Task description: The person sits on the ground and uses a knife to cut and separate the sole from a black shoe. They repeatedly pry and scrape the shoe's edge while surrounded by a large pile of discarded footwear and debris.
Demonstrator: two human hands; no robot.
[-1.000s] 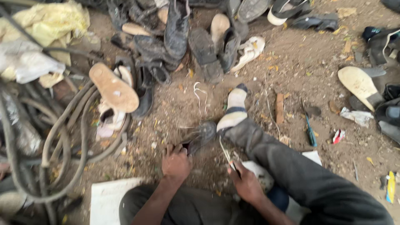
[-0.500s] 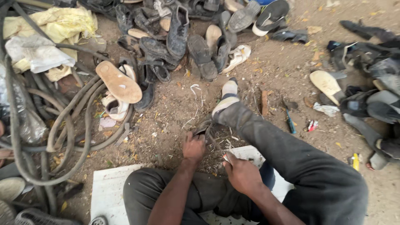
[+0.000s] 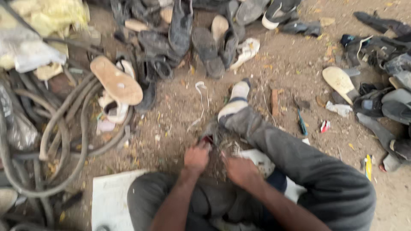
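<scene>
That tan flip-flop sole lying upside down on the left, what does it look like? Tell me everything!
The tan sole is a flat, oval sandal bottom, pale brown and smooth like worn rubber. It lies tilted, underside up, resting on a white sandal and the thick grey hoses. Dark shoes crowd its right side. Neither hand touches it.

Bare dirt [image 3: 180,107] ahead; shoe pile [image 3: 188,38] beyond, hoses [image 3: 60,128] left.

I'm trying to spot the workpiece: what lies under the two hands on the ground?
Under the left hand and right hand a small dark piece shows on the dirt ground, with a white sheet beside it. The hands cover the rest, and blur hides detail.
</scene>
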